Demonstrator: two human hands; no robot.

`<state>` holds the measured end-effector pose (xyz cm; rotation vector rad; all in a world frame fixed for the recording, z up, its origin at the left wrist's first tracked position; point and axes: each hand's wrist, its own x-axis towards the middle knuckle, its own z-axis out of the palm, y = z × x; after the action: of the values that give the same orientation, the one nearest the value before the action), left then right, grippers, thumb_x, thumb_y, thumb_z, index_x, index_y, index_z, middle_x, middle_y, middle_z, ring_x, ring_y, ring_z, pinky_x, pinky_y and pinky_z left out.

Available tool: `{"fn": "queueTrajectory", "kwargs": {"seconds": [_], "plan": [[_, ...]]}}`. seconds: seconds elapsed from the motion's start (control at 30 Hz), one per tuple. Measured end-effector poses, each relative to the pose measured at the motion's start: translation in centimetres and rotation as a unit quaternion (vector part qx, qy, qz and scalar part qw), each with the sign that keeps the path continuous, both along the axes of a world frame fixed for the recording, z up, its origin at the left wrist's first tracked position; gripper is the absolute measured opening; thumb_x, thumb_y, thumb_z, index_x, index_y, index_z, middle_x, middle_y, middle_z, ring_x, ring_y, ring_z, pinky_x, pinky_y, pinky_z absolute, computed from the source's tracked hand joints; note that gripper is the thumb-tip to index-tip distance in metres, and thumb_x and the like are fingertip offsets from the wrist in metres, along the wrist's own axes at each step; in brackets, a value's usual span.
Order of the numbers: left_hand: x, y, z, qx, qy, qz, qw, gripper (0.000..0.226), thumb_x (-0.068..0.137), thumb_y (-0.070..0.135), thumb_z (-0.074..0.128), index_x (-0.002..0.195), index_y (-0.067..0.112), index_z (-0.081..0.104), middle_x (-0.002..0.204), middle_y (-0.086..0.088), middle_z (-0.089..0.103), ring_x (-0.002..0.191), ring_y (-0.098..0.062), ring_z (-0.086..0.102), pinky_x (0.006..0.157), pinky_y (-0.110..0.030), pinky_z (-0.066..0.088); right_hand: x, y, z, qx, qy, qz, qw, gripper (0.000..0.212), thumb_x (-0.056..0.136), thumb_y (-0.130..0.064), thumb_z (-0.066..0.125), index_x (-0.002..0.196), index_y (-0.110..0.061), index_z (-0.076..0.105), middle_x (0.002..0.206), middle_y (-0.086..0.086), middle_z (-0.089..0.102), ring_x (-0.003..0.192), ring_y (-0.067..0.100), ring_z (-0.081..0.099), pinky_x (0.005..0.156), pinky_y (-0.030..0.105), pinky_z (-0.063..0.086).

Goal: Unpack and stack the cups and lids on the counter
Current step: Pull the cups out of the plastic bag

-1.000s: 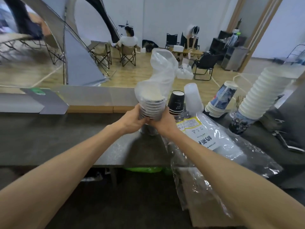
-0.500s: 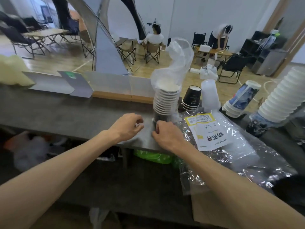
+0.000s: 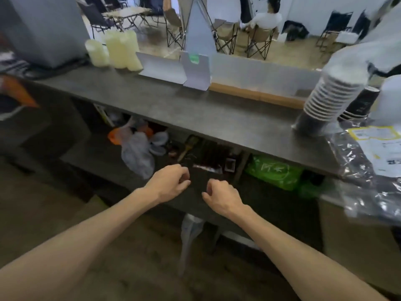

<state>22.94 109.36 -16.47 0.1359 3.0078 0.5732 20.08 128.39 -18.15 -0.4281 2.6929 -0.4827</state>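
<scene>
**A:** Your left hand [image 3: 168,183] and right hand [image 3: 221,196] hang below the table [image 3: 195,109] edge, fingers loosely curled, holding nothing.

**B:** Yep. The cup stack [image 3: 325,98] stands far right on the table, wrap bunched above it. Looks light and crushable, probably slick film, so I'd grip low around the base, not the rims.

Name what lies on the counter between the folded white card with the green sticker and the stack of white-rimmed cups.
Nothing. In the head view, the counter between the folded white card and the stack of cups is bare grey surface.
</scene>
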Motion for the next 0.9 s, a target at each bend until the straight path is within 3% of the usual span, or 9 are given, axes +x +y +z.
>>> {"fn": "queueTrajectory", "kwargs": {"seconds": [0.2, 0.4, 0.67, 0.8, 0.9], "plan": [[5.8, -6.5, -10.2, 0.033, -0.125, 0.000, 0.992, 0.006, 0.095, 0.038, 0.063, 0.096, 0.033, 0.060, 0.096, 0.012, 0.056, 0.085, -0.007, 0.057, 0.074, -0.027, 0.047, 7.3, -7.1, -11.0, -0.002, -0.141, -0.058, 0.988, 0.018, 0.098, -0.039, 0.060, 0.106, -0.023, 0.062, 0.104, 0.002, 0.069, 0.095, 0.023, 0.069, 0.086, 0.046, 0.060], [8.8, -7.4, -21.2, 0.040, -0.198, 0.019, 0.979, 0.019, 0.096, 0.037, 0.060, 0.105, 0.022, 0.066, 0.107, -0.001, 0.064, 0.102, -0.023, 0.063, 0.083, -0.034, 0.050, 11.1, -8.9, -20.9, 0.017, -0.206, -0.133, 0.969, 0.028, 0.093, -0.048, 0.057, 0.107, -0.025, 0.062, 0.105, 0.002, 0.069, 0.094, 0.024, 0.069, 0.084, 0.047, 0.060], [8.0, -6.0, -31.1, 0.084, -0.247, 0.070, 0.963, 0.024, 0.094, 0.034, 0.061, 0.111, 0.018, 0.064, 0.113, -0.008, 0.067, 0.110, -0.031, 0.063, 0.090, -0.039, 0.052, 8.9, -6.6, -28.6, 0.024, -0.222, -0.197, 0.955, 0.025, 0.094, -0.045, 0.059, 0.101, -0.022, 0.065, 0.104, 0.007, 0.069, 0.098, 0.031, 0.067, 0.088, 0.047, 0.057], [6.5, -4.6, -36.8, 0.092, -0.286, 0.110, 0.947, 0.032, 0.094, 0.037, 0.059, 0.115, 0.013, 0.062, 0.115, -0.014, 0.067, 0.110, -0.036, 0.064, 0.087, -0.040, 0.053, 5.3, -6.9, -34.0, 0.045, -0.245, -0.161, 0.955, 0.027, 0.100, -0.036, 0.056, 0.112, -0.014, 0.067, 0.117, 0.012, 0.070, 0.113, 0.032, 0.065, 0.100, 0.045, 0.052], [4.1, -3.7, -42.1, 0.108, -0.274, 0.120, 0.948, 0.035, 0.093, 0.041, 0.058, 0.118, 0.016, 0.063, 0.119, -0.010, 0.068, 0.108, -0.031, 0.066, 0.088, -0.042, 0.056, 2.3, -7.6, -39.1, 0.057, -0.215, -0.131, 0.966, 0.035, 0.104, -0.040, 0.047, 0.118, -0.014, 0.066, 0.125, 0.009, 0.066, 0.119, 0.027, 0.061, 0.103, 0.039, 0.047]]}}
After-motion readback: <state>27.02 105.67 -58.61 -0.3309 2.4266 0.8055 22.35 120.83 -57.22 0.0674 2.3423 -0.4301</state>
